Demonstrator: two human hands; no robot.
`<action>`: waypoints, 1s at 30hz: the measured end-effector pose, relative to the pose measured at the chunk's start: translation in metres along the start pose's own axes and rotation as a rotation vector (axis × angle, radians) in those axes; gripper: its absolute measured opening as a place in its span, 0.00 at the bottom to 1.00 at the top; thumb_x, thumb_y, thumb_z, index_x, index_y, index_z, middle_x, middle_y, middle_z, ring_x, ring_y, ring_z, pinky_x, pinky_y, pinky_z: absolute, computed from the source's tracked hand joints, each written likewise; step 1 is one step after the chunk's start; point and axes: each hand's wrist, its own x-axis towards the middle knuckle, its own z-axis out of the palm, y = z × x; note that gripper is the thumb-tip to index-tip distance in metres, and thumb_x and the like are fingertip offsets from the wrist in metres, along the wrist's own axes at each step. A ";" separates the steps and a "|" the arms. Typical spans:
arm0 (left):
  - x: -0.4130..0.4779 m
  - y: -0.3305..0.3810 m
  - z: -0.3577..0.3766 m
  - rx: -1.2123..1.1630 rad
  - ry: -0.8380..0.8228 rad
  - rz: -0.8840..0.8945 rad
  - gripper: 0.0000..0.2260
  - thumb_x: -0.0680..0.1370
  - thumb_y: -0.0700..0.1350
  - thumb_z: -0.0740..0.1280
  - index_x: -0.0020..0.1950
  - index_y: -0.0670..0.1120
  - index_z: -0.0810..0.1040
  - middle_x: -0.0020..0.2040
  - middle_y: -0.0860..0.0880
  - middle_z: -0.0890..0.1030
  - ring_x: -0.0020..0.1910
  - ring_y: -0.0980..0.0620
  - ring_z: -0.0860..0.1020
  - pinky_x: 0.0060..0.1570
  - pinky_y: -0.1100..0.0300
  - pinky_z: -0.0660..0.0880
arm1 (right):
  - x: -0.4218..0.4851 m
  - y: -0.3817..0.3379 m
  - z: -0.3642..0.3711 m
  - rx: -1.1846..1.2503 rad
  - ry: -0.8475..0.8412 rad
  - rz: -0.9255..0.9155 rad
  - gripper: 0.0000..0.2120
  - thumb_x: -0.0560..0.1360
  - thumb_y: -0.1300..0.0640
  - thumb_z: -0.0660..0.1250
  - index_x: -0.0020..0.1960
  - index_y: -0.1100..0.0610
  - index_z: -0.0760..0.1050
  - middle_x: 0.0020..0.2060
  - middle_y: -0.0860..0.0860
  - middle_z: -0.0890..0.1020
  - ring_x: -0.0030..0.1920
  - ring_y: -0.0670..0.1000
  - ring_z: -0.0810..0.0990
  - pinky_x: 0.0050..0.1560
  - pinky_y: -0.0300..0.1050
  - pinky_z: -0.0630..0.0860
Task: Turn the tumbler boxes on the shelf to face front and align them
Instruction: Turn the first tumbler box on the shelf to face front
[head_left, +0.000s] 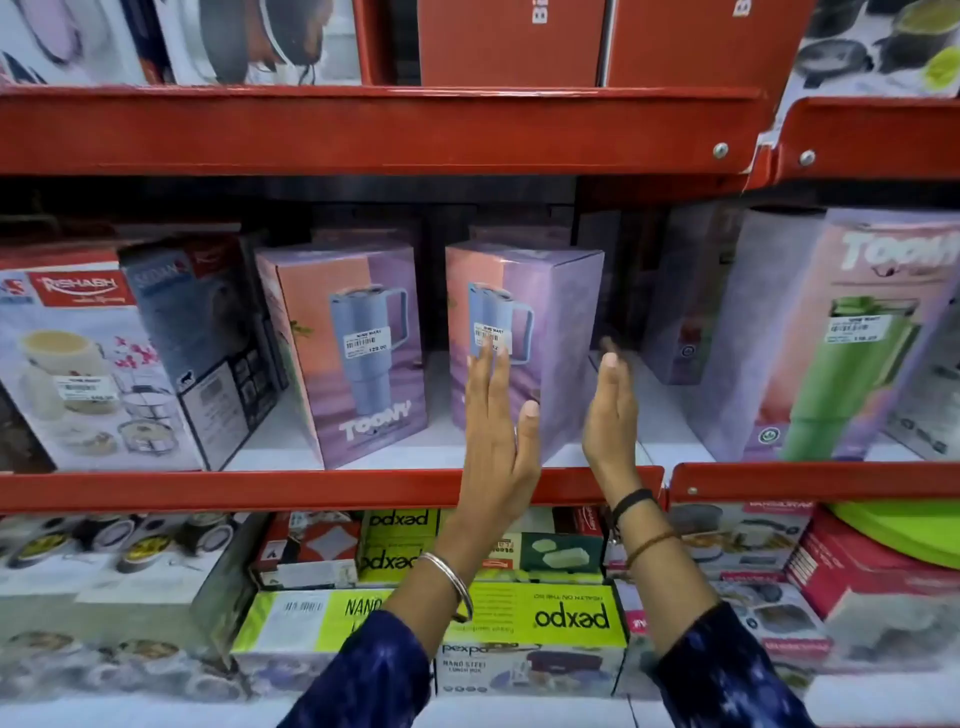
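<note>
Both hands (501, 415) (610, 410) flank upright tumbler box (545, 312), corner-forward.

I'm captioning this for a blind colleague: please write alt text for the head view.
Two open hands, left hand and right hand, bracket a turned purple tumbler box on a red shelf; another tumbler box stands to its left, apart.

Left hand (496, 415) and right hand (610, 410) raised side by side, open, fingers extended upward, palms facing inward.
</note>
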 end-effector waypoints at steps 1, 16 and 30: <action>-0.002 0.002 0.004 -0.013 0.005 -0.047 0.26 0.82 0.51 0.51 0.79 0.47 0.50 0.80 0.53 0.48 0.78 0.61 0.43 0.75 0.67 0.41 | 0.002 0.000 0.000 0.057 -0.027 0.064 0.24 0.80 0.45 0.47 0.72 0.54 0.62 0.72 0.51 0.67 0.67 0.43 0.65 0.69 0.34 0.61; 0.009 0.021 0.010 -0.196 0.169 -0.350 0.30 0.77 0.46 0.69 0.75 0.42 0.61 0.74 0.48 0.65 0.73 0.57 0.63 0.72 0.68 0.58 | 0.022 0.006 -0.014 0.296 -0.213 0.243 0.09 0.78 0.56 0.59 0.51 0.51 0.78 0.53 0.51 0.82 0.50 0.50 0.80 0.44 0.39 0.76; 0.057 -0.018 -0.025 -0.454 0.123 -0.256 0.21 0.77 0.38 0.68 0.67 0.51 0.66 0.66 0.49 0.74 0.68 0.52 0.72 0.71 0.53 0.68 | 0.051 -0.007 -0.019 0.213 -0.491 0.128 0.56 0.52 0.44 0.80 0.73 0.53 0.57 0.68 0.48 0.70 0.64 0.43 0.73 0.66 0.40 0.70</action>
